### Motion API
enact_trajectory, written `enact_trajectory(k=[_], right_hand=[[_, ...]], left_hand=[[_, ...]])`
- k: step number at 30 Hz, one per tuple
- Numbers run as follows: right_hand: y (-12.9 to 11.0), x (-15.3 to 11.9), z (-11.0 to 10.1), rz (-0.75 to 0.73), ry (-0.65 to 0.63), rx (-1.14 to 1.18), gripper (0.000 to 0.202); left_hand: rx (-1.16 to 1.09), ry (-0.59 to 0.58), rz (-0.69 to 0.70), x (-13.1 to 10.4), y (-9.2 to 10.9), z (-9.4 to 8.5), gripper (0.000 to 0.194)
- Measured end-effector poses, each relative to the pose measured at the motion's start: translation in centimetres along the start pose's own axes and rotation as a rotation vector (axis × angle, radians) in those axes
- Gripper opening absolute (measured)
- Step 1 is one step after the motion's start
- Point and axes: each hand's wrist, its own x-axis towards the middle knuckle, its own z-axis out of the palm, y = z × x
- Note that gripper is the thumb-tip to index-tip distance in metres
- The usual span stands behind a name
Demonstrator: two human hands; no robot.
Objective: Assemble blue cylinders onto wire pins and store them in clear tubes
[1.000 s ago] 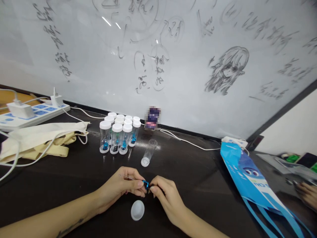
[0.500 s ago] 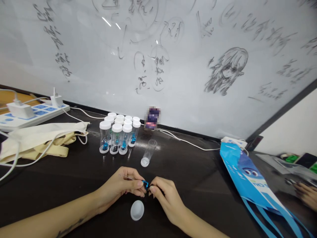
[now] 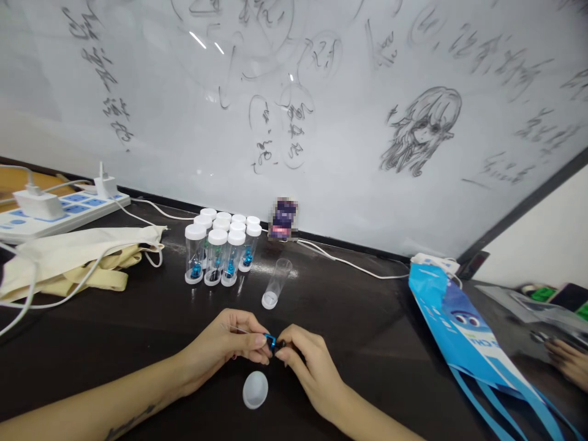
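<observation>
Single head-worn view; looks forward and down over tabletop (image 3: 367, 343); whiteboard (image 3: 340, 141) fills upper half.

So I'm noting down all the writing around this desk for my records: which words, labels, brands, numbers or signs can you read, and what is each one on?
"CH", on the blue bag: part of larger lettering, the rest unclear.
Whiteboard: handwriting in several places, too loose or faint to read surely.
Phone: screen pixelated, unreadable.
Power strip: any markings too small to read.
</observation>
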Motion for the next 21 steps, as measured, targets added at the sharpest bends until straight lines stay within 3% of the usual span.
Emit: enact_trajectory(k=[5,12,16,21], right_hand=[[0.15,-0.06,0.26,-0.087,0.081,0.072,0.006],[0.10,0.07,0.00,0.030,-0.018,0.039,0.024],[0.25,0.06,0.19,-0.004,0.056,0.072,0.010],[0.21,-0.04,0.33,-0.074,0.086,0.075,0.010]], left_hand=[[-0.002,0.003,0.004,-0.01,0.02,-0.08,0.015],[-0.001,-0.006,-0.007,-0.02,-0.12,-0.14,0.014],[-0.009,0.005,0.002,-0.08,-0.14,-0.15,0.013],[-0.003,-0.004,0.000,-0.12,-0.06,-0.13,0.013]])
